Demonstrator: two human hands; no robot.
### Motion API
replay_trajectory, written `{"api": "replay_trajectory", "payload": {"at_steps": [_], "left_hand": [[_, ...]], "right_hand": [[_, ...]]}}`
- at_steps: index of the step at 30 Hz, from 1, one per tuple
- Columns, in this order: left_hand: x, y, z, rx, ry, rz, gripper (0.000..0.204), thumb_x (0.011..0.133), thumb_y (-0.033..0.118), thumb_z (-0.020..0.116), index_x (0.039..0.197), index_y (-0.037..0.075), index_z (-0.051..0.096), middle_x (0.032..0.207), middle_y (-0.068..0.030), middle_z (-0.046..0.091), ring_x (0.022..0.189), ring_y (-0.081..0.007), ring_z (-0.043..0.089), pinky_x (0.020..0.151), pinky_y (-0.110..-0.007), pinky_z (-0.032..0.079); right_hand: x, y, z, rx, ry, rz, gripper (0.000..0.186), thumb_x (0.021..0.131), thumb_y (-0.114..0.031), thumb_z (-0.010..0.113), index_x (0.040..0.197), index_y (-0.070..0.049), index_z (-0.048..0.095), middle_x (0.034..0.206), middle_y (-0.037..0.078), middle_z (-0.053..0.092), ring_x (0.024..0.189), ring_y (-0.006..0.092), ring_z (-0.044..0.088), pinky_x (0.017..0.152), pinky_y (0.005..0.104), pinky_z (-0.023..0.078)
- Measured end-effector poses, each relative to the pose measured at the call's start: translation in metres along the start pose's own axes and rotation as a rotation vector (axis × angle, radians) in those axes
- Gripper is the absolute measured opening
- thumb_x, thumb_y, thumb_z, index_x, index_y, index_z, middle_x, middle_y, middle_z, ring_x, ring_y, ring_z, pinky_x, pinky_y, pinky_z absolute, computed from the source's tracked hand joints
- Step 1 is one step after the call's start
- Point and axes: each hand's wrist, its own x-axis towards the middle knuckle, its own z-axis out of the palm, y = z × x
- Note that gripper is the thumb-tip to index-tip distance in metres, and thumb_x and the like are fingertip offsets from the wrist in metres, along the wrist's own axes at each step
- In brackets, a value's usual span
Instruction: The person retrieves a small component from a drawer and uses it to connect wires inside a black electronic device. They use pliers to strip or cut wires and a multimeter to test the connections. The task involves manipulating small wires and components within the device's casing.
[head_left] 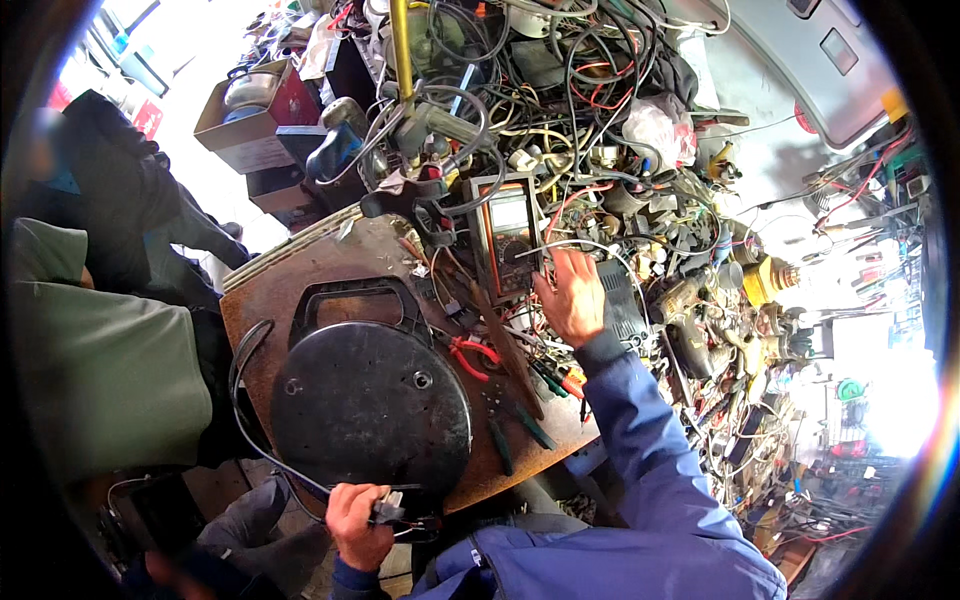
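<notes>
My left hand (358, 525) grips a plug (387, 505) on a dark cable, at the lower edge of a round black appliance (365, 405) with a handle, lying on the rusty bench top (250, 300). My right hand (570, 295) reaches to the right edge of a multimeter (505, 235), thumb and fingers apart, near a pale wire (580, 242). Whether its fingertips rest on the meter or the wire is unclear. Red-handled pliers (475, 360) and dark-handled tools (530, 428) lie right of the appliance.
Tangled cables (580, 70) and piled parts (720, 330) crowd the bench's back and right. Cardboard boxes (235, 150) stand at the back left. Another person in a grey-green top (120, 370) is close on the left, with dark clothing (120, 190) behind.
</notes>
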Motion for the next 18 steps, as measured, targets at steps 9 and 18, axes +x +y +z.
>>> {"api": "replay_trajectory", "payload": {"at_steps": [9, 18], "left_hand": [[0.0, -0.025, 0.027, 0.062, 0.017, -0.065, 0.026, 0.072, -0.004, 0.068, 0.097, 0.001, 0.069, 0.094, -0.015, 0.069, 0.089, -0.0361, 0.064, 0.081, -0.045, 0.048], [0.002, -0.038, 0.041, 0.121, -0.088, -0.093, 0.032, 0.068, -0.002, 0.071, 0.099, 0.006, 0.07, 0.097, -0.0109, 0.068, 0.096, -0.0324, 0.063, 0.087, -0.043, 0.045]], "right_hand": [[0.024, 0.018, 0.021, -0.285, -0.532, 0.233, 0.027, 0.091, -0.029, 0.07, 0.1, -0.004, 0.066, 0.093, 0.021, 0.068, 0.086, 0.0423, 0.069, 0.073, 0.0533, 0.055], [0.022, 0.016, 0.047, 0.068, -0.115, -0.024, 0.027, 0.085, -0.011, 0.071, 0.112, -0.009, 0.068, 0.093, 0.021, 0.065, 0.084, 0.0439, 0.067, 0.071, 0.0524, 0.053]]}}
